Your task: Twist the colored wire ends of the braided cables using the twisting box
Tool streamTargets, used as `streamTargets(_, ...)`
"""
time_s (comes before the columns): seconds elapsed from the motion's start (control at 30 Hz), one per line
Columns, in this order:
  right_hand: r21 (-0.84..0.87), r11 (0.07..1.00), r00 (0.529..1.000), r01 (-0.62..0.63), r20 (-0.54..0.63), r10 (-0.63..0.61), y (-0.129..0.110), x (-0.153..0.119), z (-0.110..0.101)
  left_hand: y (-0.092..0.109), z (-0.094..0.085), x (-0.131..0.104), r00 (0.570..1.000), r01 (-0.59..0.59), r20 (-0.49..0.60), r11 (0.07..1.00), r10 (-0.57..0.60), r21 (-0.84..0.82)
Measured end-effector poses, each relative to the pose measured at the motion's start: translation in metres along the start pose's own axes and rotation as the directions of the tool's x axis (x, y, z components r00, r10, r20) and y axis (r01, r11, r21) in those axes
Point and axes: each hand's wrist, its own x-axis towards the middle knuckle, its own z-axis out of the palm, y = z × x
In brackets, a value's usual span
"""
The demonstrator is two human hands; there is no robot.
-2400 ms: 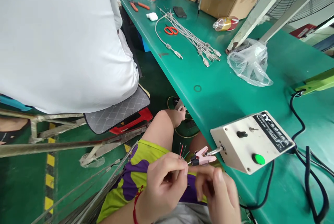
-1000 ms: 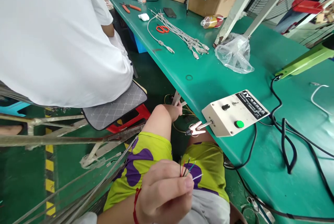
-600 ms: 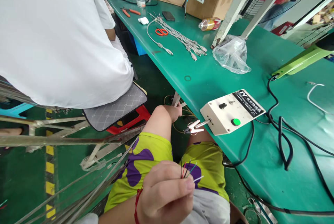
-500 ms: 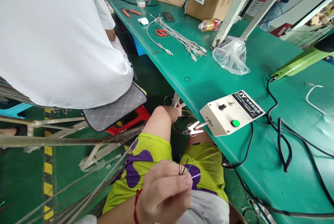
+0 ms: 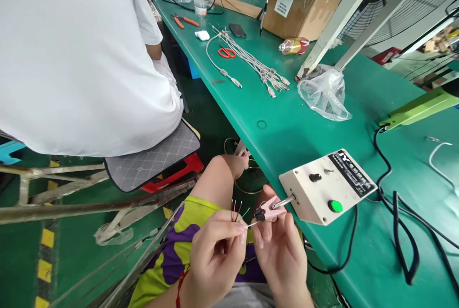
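Observation:
My left hand (image 5: 218, 250), with a red string at the wrist, pinches a cable end whose thin red, black, green and white wires (image 5: 239, 211) fan out above the fingers. My right hand (image 5: 281, 246) is closed around the pink clip (image 5: 274, 208) with its dark tip, its fingers and thumb on either side. The clip sits on a metal shaft from the beige control box (image 5: 328, 186), which has a black knob and a green button. The white wire reaches toward the clip's dark tip; whether it lies between the jaws I cannot tell.
A person in a white shirt (image 5: 86, 59) sits at the left. On the green table (image 5: 244, 112) lie grey USB cables (image 5: 251, 61), orange scissors (image 5: 227, 53), a plastic bag (image 5: 326, 93), a bottle (image 5: 294, 46) and black cords (image 5: 398, 222). A cardboard box (image 5: 301, 9) stands behind.
My right hand has come into view and taken hold of the clip. My left hand has moved slightly left and up, with the wires now beside the clip. The view has shifted.

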Motion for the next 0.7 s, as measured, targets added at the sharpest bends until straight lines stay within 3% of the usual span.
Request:
streamTargets(0.07, 0.058, 0.998, 1.000, -0.016, 0.014, 0.015, 0.003, -0.001, 0.003, -0.003, 0.001, 0.001, 1.000, 0.015, 0.003, 1.000, -0.015, 0.005)
streamTargets(0.33, 0.021, 0.999, 0.999, 0.024, -0.022, -0.024, 0.007, 0.002, 0.001, -0.011, 0.005, 0.002, 1.000, -0.001, -0.001, 0.997, 0.001, 0.072)
streamTargets(0.53, 0.002, 0.999, 0.999, 0.035, -0.029, -0.035, 0.010, 0.004, -0.001, -0.014, 0.010, -0.001, 0.999, 0.052, 0.014, 0.997, -0.053, 0.058)
streamTargets(0.63, -0.158, 0.986, 0.998, 0.054, -0.019, -0.057, 0.009, -0.002, -0.007, -0.013, 0.010, 0.000, 0.999, 0.040, 0.020, 0.998, -0.041, 0.056)
streamTargets(0.7, -0.428, 0.891, 0.988, 0.151, 0.070, -0.134, -0.001, -0.015, -0.016, -0.011, 0.010, 0.002, 1.000, 0.021, 0.021, 0.997, -0.023, 0.069)
